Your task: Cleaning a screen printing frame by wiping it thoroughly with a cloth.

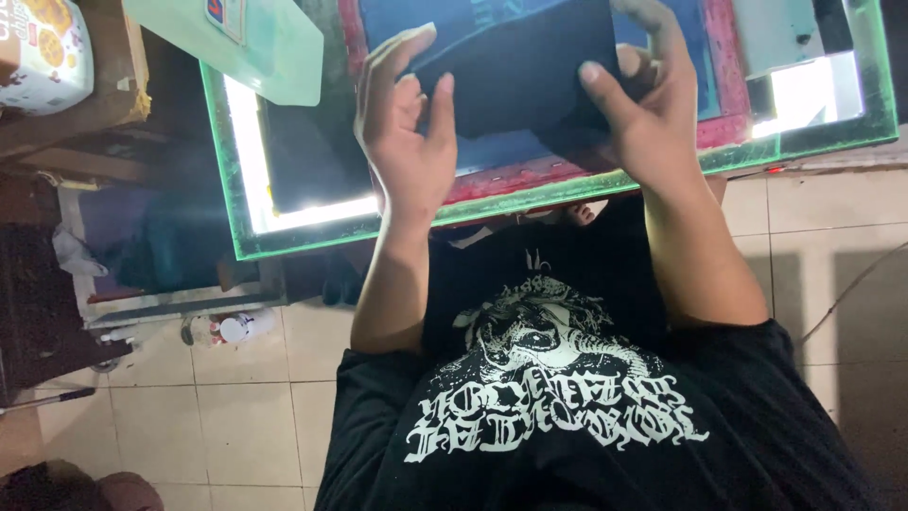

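The dark sheet (515, 71) is gripped at both side edges, held tilted just above the red-framed screen (724, 95). The left hand (407, 132) clamps the sheet's left edge: its fingers (443, 104) curl over the top face, with the thumb (383, 71) raised alongside. The right hand (643, 104) clamps the right edge, thumb on the top face and the remaining fingers (653, 28) wrapped behind. Holding at opposite edges keeps the sheet taut and level enough to steer; it hangs between the two sets of fingers, over the blue mesh area (530, 151) of the screen.

Below the fingers, the screen lies on a glass-topped light box (312, 213) with a green rim, lit from within; this serves as the desk. Beyond the left fingers, a pale green plastic container (255, 43) overlaps the light box corner and crowds that side. Farther out on that side stands a printed tub (43, 47) on a wooden shelf. Near the person's body, on the tiled floor (236, 416), lies a small bottle (232, 328). The person wears a black printed shirt (567, 397).
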